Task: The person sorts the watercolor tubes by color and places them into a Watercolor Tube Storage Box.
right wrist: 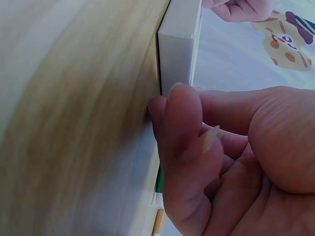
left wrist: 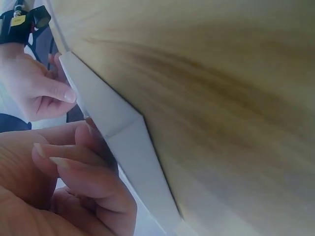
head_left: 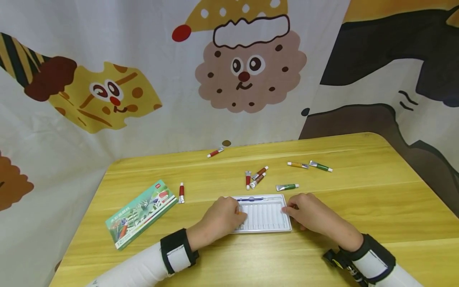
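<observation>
We see the white tray (head_left: pixel 265 230) just below the centre of the frame, lying flat on the wooden table (head_left: pixel 376 191). The left hand (head_left: pixel 220 219) covers its left end, fingers curled in, thumb and fingertips pinching a small orange item (head_left: pixel 240 213) over the compartments; most of that item is hidden from us. At the tray's right end, the right hand (head_left: pixel 310 211) is partly closed, its thumb on the rim and its bent fingers against the side wall, so we find it gripping that edge. A blue brush (head_left: pixel 251 199) lies in the tray's upper slot. Just above the right hand we see a green tube (head_left: pixel 287 187), and at the left of the frame a paint box (head_left: pixel 141 215) with a red tube (head_left: pixel 181 193) beside it.
</observation>
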A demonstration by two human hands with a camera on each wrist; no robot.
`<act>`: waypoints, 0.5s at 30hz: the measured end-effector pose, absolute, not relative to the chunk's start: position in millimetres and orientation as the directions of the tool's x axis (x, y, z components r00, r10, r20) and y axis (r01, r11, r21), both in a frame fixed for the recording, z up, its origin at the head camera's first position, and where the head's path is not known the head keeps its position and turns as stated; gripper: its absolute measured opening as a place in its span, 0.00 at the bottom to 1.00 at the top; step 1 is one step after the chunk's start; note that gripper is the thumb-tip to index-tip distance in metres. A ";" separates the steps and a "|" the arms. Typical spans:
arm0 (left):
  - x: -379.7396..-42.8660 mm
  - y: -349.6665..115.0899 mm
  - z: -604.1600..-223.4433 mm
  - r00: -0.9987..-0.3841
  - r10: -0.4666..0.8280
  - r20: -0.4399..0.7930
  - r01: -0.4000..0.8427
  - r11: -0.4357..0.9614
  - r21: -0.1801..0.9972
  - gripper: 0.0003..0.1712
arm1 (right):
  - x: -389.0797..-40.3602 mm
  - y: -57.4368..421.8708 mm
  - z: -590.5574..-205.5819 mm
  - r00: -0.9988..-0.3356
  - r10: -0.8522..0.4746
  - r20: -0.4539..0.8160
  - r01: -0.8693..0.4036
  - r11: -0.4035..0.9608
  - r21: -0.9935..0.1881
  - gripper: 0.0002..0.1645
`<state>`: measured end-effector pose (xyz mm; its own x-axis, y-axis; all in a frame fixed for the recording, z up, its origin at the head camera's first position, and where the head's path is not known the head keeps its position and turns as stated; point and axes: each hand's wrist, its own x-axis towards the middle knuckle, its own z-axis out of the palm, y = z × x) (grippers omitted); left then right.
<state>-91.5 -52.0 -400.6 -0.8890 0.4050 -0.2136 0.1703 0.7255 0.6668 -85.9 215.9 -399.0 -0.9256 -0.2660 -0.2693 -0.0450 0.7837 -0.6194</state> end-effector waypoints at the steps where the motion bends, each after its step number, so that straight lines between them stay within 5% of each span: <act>1: -91.4 -52.6 -401.1 -0.890 0.407 -0.205 0.179 0.727 0.663 0.29 | -86.0 215.9 -399.2 -0.926 -0.265 -0.271 -0.043 0.784 -0.620 0.11; 15: -85.6 -66.7 -401.1 -0.888 0.439 -0.137 0.244 0.702 0.669 0.23 | -86.7 217.5 -400.2 -0.923 -0.262 -0.282 -0.032 0.781 -0.623 0.12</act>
<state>-85.6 -66.7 -401.1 -0.8879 0.4393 -0.1368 0.2440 0.7016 0.6695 -86.7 217.5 -400.2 -0.9229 -0.2625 -0.2816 -0.0319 0.7812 -0.6234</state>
